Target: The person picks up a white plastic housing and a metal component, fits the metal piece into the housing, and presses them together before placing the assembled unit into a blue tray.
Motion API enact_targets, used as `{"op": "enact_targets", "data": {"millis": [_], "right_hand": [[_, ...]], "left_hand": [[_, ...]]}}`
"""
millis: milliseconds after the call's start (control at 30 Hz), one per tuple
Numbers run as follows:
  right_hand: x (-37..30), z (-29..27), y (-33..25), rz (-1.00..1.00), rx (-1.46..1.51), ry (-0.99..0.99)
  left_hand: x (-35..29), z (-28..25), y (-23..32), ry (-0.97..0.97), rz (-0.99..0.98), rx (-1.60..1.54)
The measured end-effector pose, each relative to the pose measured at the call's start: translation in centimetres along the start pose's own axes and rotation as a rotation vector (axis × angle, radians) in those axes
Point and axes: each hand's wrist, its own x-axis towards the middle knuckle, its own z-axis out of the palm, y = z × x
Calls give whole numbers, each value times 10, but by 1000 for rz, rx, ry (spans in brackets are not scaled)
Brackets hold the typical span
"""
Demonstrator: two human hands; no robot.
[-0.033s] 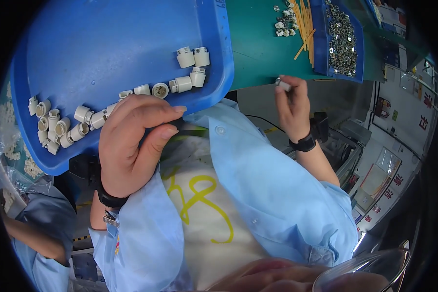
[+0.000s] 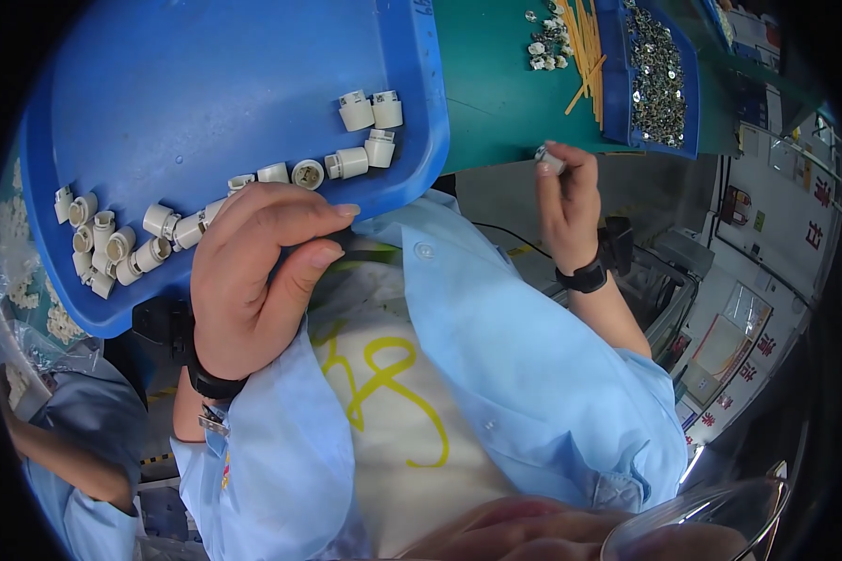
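My right hand (image 2: 571,208) is closed, pinching a small white part with a bit of metal (image 2: 550,161) between thumb and fingertips. It hangs in front of the green table's near edge. My left hand (image 2: 245,271) curls over the near rim of a blue tray (image 2: 426,89), thumb and forefinger apart, with nothing visible between them; its palm is partly hidden. Just beyond these fingers lie white cylindrical sockets (image 2: 348,163), several along the tray's near side. More sockets (image 2: 120,244) crowd its near left corner, and a few sit by the right wall.
On the green table (image 2: 496,103), right of the tray, lie small white-and-metal parts (image 2: 550,47) and thin wooden sticks (image 2: 585,56). A blue bin (image 2: 690,112) holds many small metal pieces (image 2: 658,79). At lower left are a clear plastic bag (image 2: 42,341) and another person's arm (image 2: 75,463).
My right hand has shifted slightly to the right with the small white part, which is now turned a little. My left hand and the sockets stay where they were.
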Motion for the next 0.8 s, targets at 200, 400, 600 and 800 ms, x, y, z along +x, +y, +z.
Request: {"op": "enact_targets", "data": {"millis": [200,400,600,800], "right_hand": [[2,6,9,-15,-263,34],[-2,4,11,-215,-333,-17],[-11,13,17,-245,-357,32],[-10,12,16,-219,-452,69]], "left_hand": [[1,0,0,-7,11,0],[2,-1,-3,-3,61,22],[1,-2,-2,-34,72,46],[1,-3,-2,-41,62,36]]}}
